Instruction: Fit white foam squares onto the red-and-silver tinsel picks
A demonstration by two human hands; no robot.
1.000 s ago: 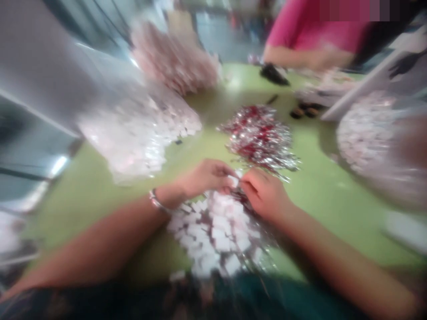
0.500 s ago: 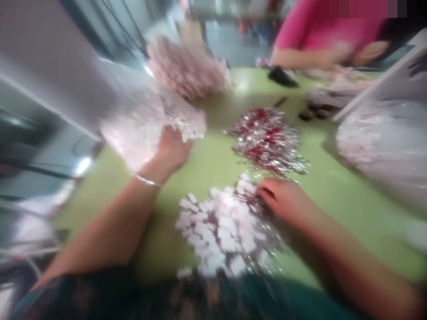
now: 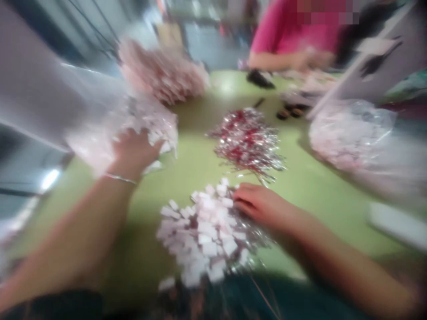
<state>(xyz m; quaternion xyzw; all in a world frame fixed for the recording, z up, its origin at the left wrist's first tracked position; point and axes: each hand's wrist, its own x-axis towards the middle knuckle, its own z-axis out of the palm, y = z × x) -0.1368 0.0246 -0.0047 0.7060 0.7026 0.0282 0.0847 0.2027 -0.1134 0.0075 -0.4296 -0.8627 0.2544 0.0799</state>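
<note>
My left hand is at the mouth of a clear plastic bag of small white tags. Its thumb sticks out to the right, apart from the fingers, which are blurred and partly in among the white pieces. Before me lies a pile of white tags with thin silvery strips showing along its right side. At the upper right of this pile rests my right hand, fingers curled in; whatever they hold is hidden. Just beyond it is a heap of red and silver twist ties.
Pink frilly bundles stand at the back left of the green table. A plastic bag of pale pieces sits at right, near a white block. A co-worker in a pink top works across the table, by dark objects.
The view has swung to the right, so most things sit further left. My left hand has spread at the bag, and its thumb now shows. My right hand stays by the pile.
</note>
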